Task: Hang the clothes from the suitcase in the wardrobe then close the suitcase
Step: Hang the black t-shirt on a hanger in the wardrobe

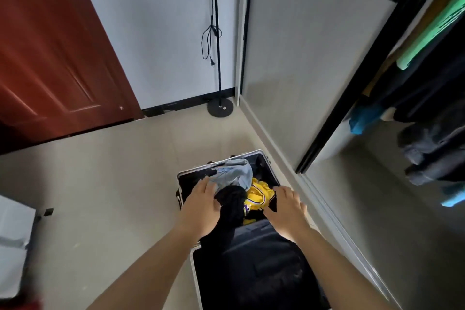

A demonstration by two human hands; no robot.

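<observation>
The suitcase (196, 168) lies open on the floor (113, 184), and both hands reach into its far half. The left hand (201, 206) is relaxed, not clenched: its fingers (205, 185) lie almost straight on a blue cloth (234, 175), and its thumb touches a black garment (232, 206). The blue cloth goes on past the left fingertips and over the far rim of the suitcase. The black garment runs from the left thumb back under the palm, toward the near half.

A yellow jersey (259, 195) lies between the two hands, just beside the right thumb. The right hand (286, 206) has its fingers (284, 190) bent at the right rim of the suitcase. It seems to pinch a black flap (273, 202) between thumb and fingers, but the picture is a little blurred there. The near half of the suitcase, with black lining, is below both wrists.

The wardrobe (353, 88) stands well to the right of the right fingers, with its side open. Dark clothes (427, 88) and a green cloth (437, 33) hang inside it. Far beyond the fingertips a lamp base (220, 108) stands at the wall, and a red door (50, 58) is far to the left of the left hand.
</observation>
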